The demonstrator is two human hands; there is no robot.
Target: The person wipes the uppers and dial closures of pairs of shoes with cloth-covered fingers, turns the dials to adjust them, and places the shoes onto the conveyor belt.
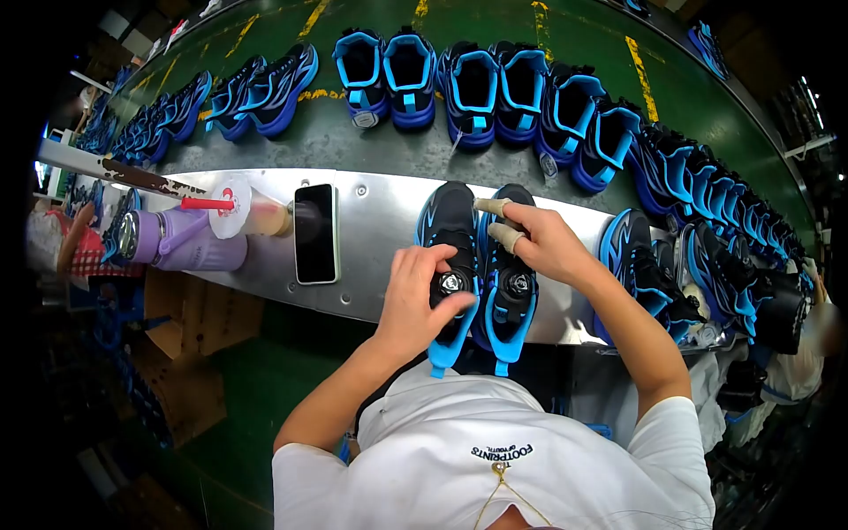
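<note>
A pair of black and blue sports shoes stands side by side before me, toes pointing away. My left hand (415, 296) is at the left shoe (455, 221), its thumb and fingers apart around the round lacing dial (452, 283). The dial shows in the gap between them. My right hand (549, 240) reaches over the right shoe (510, 305) from the side. Two of its fingers, in beige finger covers, are stretched apart over the front of that shoe. The right shoe's dial (518, 284) is uncovered.
The metal ledge (380, 212) holds a phone (316, 234), a purple flask (190, 238) and a drink cup (256, 210). Beyond it, several shoe pairs (473, 93) line the green surface (336, 146). More shoes (636, 265) stand close on the right. Cardboard boxes (190, 380) are lower left.
</note>
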